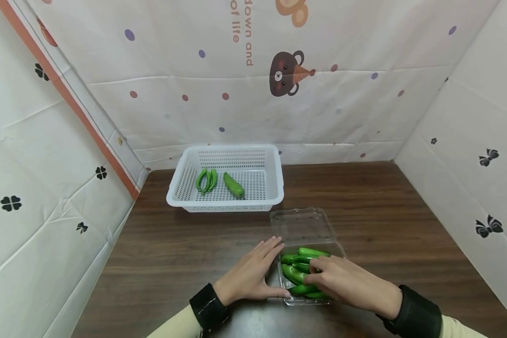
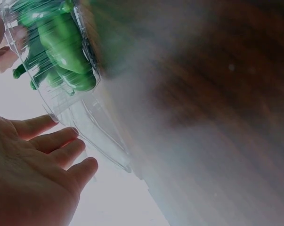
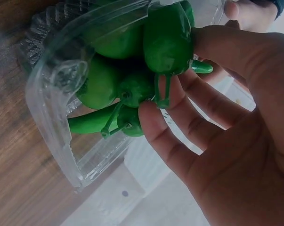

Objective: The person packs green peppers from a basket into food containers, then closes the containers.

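A clear plastic clamshell box lies on the table with its lid folded back. Several glossy green peppers fill its base, some with stems showing. My right hand reaches in from the right and pinches one pepper between thumb and fingers, its stem pointing down in the right wrist view. On the other side, my left hand is spread along the box's left side, fingertips right at the rim and thumb by the near corner. Part of the peppers is hidden under my right hand.
Behind the box stands a white slotted basket holding a thick green pepper and several thin green chilies. The brown wood table is bordered by a printed cloth at the back and sides.
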The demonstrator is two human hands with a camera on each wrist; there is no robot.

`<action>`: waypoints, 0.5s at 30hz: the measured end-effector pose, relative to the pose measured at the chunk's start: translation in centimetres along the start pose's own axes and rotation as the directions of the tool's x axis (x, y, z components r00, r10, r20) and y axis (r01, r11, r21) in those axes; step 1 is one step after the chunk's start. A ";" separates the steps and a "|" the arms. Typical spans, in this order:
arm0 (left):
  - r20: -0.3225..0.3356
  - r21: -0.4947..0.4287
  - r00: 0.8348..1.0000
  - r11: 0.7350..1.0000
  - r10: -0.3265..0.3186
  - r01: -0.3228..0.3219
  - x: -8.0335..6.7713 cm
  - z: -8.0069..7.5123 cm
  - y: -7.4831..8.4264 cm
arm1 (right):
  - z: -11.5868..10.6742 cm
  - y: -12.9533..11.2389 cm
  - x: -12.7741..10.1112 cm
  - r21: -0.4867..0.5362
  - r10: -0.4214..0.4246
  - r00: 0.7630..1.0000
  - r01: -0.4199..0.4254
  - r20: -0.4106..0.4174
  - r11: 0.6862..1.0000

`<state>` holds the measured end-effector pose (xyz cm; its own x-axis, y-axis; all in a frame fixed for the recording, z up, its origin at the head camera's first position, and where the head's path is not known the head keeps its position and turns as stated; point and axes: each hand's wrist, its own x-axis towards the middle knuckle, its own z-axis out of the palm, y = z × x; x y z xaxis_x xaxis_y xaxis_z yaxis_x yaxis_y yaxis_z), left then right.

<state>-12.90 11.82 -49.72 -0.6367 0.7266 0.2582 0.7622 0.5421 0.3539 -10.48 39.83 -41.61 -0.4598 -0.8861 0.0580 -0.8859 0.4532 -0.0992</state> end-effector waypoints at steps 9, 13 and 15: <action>0.006 -0.018 1.000 1.000 -0.002 0.002 0.0 0.0 -0.1 | 0.2 0.1 -0.1 -0.001 -0.011 1.000 0.011 -0.022 1.000; 0.006 -0.016 1.000 1.000 -0.001 0.001 0.0 0.0 -0.1 | 0.3 0.2 -0.3 -0.008 -0.024 0.999 0.024 -0.044 1.000; 0.007 -0.016 1.000 1.000 -0.001 0.001 0.0 -0.1 -0.1 | 0.3 0.2 -0.4 -0.010 -0.027 0.998 0.026 -0.050 1.000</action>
<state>-12.96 11.72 -49.71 -0.6368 0.7289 0.2515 0.7593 0.5362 0.3688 -10.47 40.25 -42.00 -0.4383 -0.8921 0.1098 -0.8983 0.4305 -0.0880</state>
